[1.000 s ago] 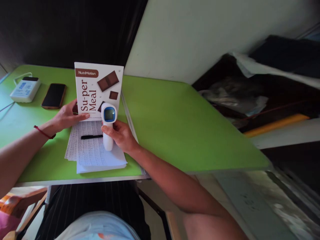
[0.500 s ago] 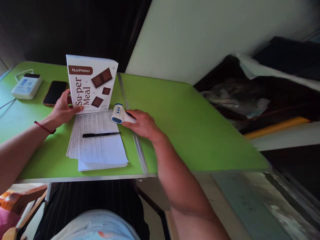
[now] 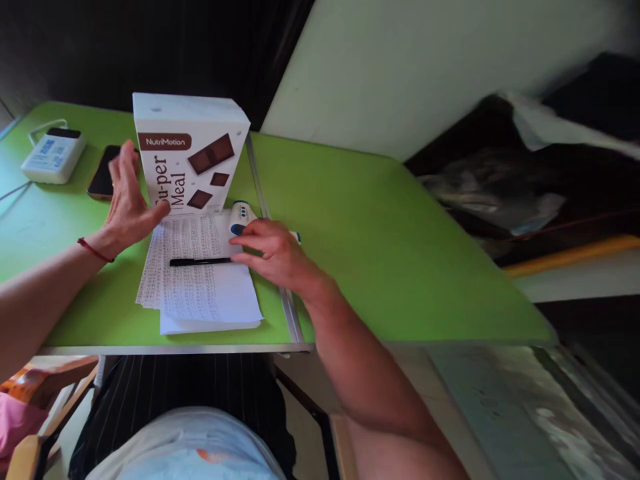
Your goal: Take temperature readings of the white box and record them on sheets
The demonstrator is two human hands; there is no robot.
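Observation:
A white NutriMotion box (image 3: 213,193) stands upright on the green table, printed with chocolate pieces. At its left side my left hand (image 3: 131,208) has its fingers spread, the thumb at the box's lower left corner. The white and blue infrared thermometer (image 3: 243,212) lies at the box's lower right, partly hidden behind my right hand (image 3: 277,253). That hand's fingers are apart, with the tips over the right end of a black pen (image 3: 197,262). The pen rests across a stack of handwritten sheets (image 3: 225,303) in front of the box.
Behind my left hand lies a dark phone (image 3: 103,180). A white device with a cable (image 3: 53,160) sits at the far left of the table (image 3: 380,247). A metal seam (image 3: 291,317) crosses the tabletop. Cluttered shelves (image 3: 500,193) are on the right.
My right hand has let go of the thermometer and moved to the pen's end. My left hand has opened off the box, which now stands with its top showing more.

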